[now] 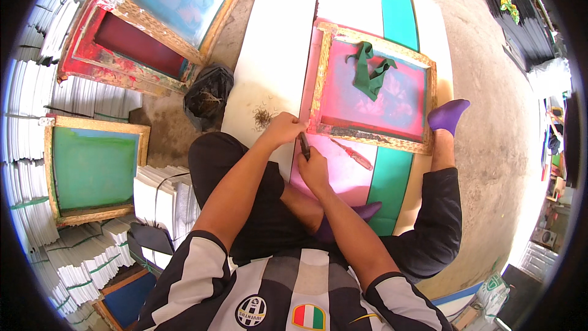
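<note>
A wooden screen-printing frame (pixel 324 79) with a pink-stained mesh lies on the boards in front of me. My right hand (pixel 313 170) is closed around a short dark tool (pixel 304 145), whose tip points at the frame's near left corner. Beside that corner my left hand (pixel 285 130) has its fingers pinched together, and what they hold is hidden. A screwdriver (pixel 356 155) with a reddish handle lies to the right of my right hand. On the mesh rests a crumpled dark green cloth strip (pixel 369 76). Left of the frame is a small heap of thin, dark, bent bits (pixel 263 117).
White, pink and green boards (pixel 397 12) form the work surface, and I sit on it with my legs around the frame. A black plastic bag (pixel 209 95) stands at the left. More screen frames (pixel 144 141) and bundled white stacks (pixel 165 193) crowd the left side.
</note>
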Demonstrator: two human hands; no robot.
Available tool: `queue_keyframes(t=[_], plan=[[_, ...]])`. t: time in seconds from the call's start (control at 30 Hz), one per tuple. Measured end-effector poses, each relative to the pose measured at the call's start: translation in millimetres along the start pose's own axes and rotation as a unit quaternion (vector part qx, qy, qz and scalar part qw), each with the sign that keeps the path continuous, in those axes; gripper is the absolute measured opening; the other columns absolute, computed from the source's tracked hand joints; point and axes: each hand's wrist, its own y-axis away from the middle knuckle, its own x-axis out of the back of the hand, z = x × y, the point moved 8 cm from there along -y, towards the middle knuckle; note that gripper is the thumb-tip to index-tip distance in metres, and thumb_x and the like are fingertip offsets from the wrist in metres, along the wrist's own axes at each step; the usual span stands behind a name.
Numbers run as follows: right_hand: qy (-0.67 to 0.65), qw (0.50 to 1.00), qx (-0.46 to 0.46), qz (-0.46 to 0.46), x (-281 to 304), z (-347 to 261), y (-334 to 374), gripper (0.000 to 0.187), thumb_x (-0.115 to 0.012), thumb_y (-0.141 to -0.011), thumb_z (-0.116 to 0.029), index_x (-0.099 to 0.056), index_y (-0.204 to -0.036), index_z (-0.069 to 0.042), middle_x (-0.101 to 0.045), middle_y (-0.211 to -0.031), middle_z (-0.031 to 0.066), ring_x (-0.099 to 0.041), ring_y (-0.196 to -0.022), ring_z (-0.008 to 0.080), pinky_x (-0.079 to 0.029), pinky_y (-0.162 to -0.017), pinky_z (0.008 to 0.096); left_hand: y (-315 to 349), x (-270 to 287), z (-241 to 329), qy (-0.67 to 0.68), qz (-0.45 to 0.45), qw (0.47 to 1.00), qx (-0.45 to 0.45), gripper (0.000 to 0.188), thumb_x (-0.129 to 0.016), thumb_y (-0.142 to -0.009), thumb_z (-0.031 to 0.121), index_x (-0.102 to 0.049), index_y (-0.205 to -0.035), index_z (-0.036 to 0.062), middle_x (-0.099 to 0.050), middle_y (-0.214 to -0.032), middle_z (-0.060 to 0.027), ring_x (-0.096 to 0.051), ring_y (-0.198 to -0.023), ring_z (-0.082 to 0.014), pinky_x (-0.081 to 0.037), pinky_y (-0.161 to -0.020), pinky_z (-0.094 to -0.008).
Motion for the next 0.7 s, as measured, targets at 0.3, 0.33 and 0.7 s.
queue_keyframes(t=[0.3, 0.33, 0.7], plan=[[0.059, 0.995, 0.061, -0.060, 5, -27, -1, 0.038, -0.062, -0.100, -0.037, -0.060, -0.108, -0.001, -0.070, -0.090, 0.0282, -0.069, -0.090, 0.0489, -0.053, -0.076, 0.0557, 16, 20, -5, 0.116, -0.048, 0.991, 0.051, 0.025, -0.076, -0.091, 0.026, -0.071, -0.091, 0.0017, -0.065, -0.075, -0.0034, -0.058, -0.060, -0.0116, -0.042, -0.052, -0.0289], [0.070, 0.993, 0.060, -0.077, 6, -32, -1, 0.038, -0.061, -0.100, -0.037, -0.059, -0.111, -0.001, -0.070, -0.093, 0.0280, -0.069, -0.092, 0.0484, -0.052, -0.078, 0.0557, 16, 22, -4, 0.114, -0.045, 0.992, 0.037, 0.025, -0.075, -0.091, 0.026, -0.071, -0.090, 0.0019, -0.065, -0.075, -0.0033, -0.058, -0.060, -0.0118, -0.042, -0.052, -0.0288], [0.228, 0.966, 0.117, -0.043, 16, -36, 16, 0.035, -0.064, -0.098, -0.032, -0.059, -0.123, -0.008, -0.067, -0.103, 0.0222, -0.067, -0.097, 0.0428, -0.053, -0.082, 0.0540, 19, 85, -11, -0.224, 0.207, 0.952, 0.021, 0.032, -0.068, -0.094, 0.029, -0.073, -0.105, -0.0014, -0.075, -0.097, -0.0201, -0.074, -0.089, -0.0343, -0.057, -0.075, -0.0455]])
